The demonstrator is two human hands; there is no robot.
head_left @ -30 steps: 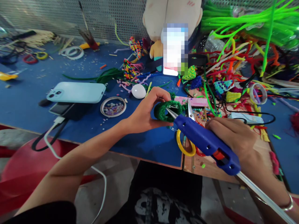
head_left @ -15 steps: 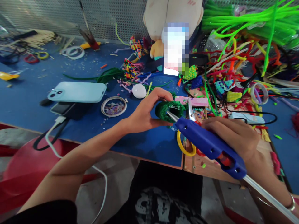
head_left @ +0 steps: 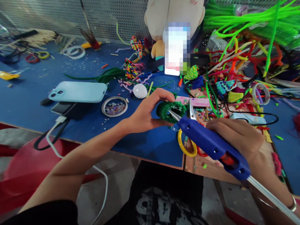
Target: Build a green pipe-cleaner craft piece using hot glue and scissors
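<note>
My left hand (head_left: 148,112) is closed around a fuzzy dark green ring-shaped piece (head_left: 162,112), which looks made of pipe cleaner, its hollow turned toward me. Gripped in my right hand (head_left: 239,137) is a blue hot glue gun (head_left: 203,137) with a clear glue stick (head_left: 269,193) sticking out of its back end. The metal nozzle points into the opening of the green piece; I cannot tell whether it touches the inner wall. Thin glue strands hang around the piece. Scissors (head_left: 187,146) with a yellow and a red handle lie partly hidden under the glue gun.
A light blue phone (head_left: 78,91) rests on a dark box with a white cable. Nearby are a round dish of beads (head_left: 114,106) and a white egg-shaped object (head_left: 140,91). A lit phone screen (head_left: 172,71) leans against a plush toy (head_left: 174,12). Pipe cleaners (head_left: 253,23) crowd the right.
The glue gun has shifted slightly right and down, its nozzle drawing back a little within the green piece. My left hand holds almost still.
</note>
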